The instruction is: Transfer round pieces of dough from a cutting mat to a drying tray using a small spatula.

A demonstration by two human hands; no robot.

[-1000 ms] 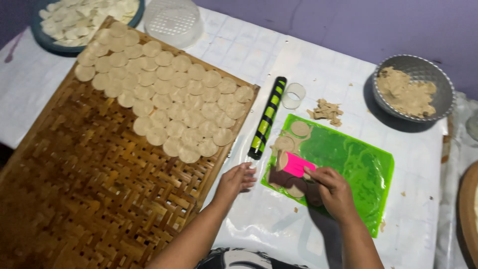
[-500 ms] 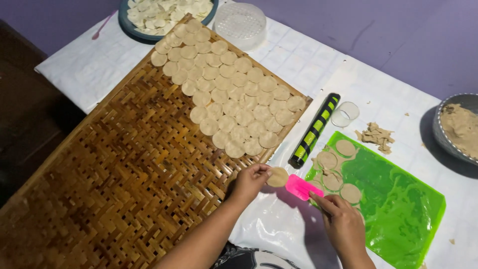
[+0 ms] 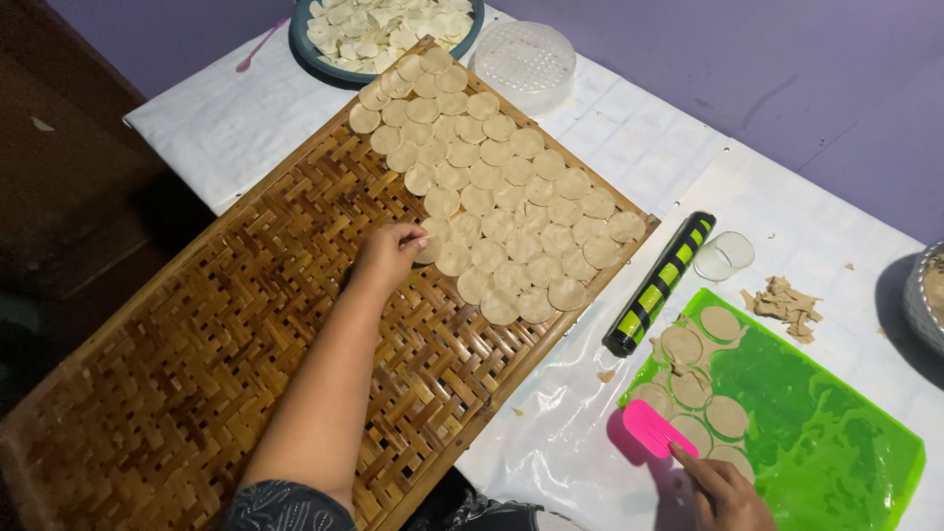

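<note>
Moved since half a second ago: left hand (image 3: 388,258) went from beside the green mat (image 3: 826,442) onto the woven bamboo tray (image 3: 197,344), fingers (image 3: 413,236) pinching a dough disc (image 3: 430,246) at the disc rows' edge. Right hand (image 3: 723,492) stays at the mat, fingers gripping the pink scraper (image 3: 654,433).

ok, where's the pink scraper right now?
In the head view, the pink scraper is at lower right, held by the right hand, at the near-left edge of the green mat, beside the cut dough rounds.
</note>
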